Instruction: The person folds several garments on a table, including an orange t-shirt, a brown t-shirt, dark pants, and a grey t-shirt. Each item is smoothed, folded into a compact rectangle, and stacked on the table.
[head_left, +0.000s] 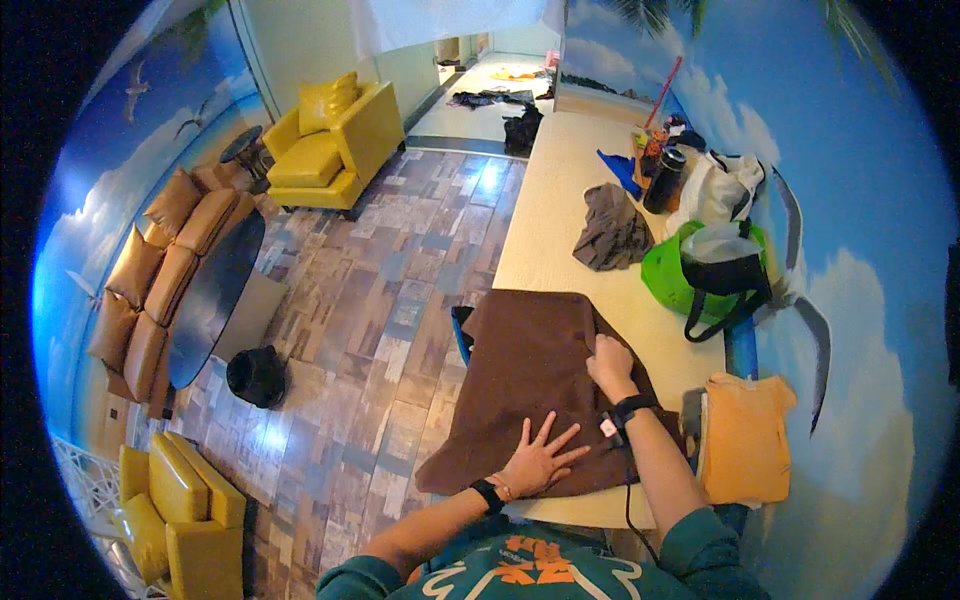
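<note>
A dark brown cloth garment (525, 367) lies spread over the near end of the pale table (544, 232), and its left part hangs past the edge. With fingers splayed, my left hand (536, 461) presses flat on the lower part of the garment. My right hand (611, 364) is a fist closed on a fold along the garment's right side. Whether the piece is trousers or a top, I cannot tell. A cord runs down from a small white and black device (611, 429) beside my right wrist.
Farther up the table sit a crumpled grey-brown cloth (611, 229), a green bag (667, 274), a white bag (712, 187) and a black bottle (664, 180). Folded orange cloth (746, 442) lies at right. A black stool (256, 376) and yellow armchair (337, 142) stand on the floor.
</note>
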